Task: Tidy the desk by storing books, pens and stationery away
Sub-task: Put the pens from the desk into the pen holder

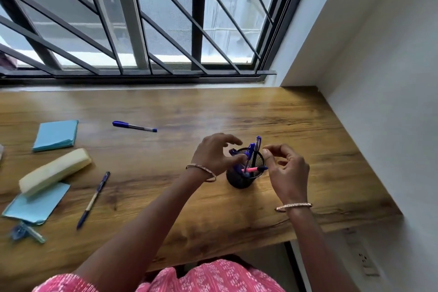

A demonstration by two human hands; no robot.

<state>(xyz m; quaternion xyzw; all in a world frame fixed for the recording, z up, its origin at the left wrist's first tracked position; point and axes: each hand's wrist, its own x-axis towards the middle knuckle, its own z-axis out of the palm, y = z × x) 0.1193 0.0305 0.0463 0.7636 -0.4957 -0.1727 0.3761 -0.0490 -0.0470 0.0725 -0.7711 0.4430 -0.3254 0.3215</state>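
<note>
A black mesh pen holder [239, 179] stood upright on the wooden desk [272, 121], between the two hands, with several pens in it. Two blue-capped pens [254, 149] rose from the cup, leaning slightly to the right, caps uppermost. A pink pen [251, 169] lay almost level across the cup's near rim, its long axis running left to right, its tip toward the right hand.

The left hand [213, 154] hovered at the cup's left side, wrist bent, fingers curled and spread over the rim. Its fingertips met the pens near the rim, but motion blur left it unclear whether they gripped one. The right hand [286, 170] was held just right of the cup, fingers loosely curled, thumb and forefinger close together beside the rim, with nothing visibly between them. A bangle circled each wrist.

Well to the left of the left hand, a blue pen [134, 126] lay flat on the desk, pointing left and right. Nearer the person, another blue pen [93, 199] lay diagonally, one end toward the window [166, 19]. Farther left lay a cream pencil case [54, 172], angled across a blue pad [35, 204], with a second blue pad [56, 135] beyond it. A small bluish item [26, 232] near the left edge was too blurred to identify.
</note>
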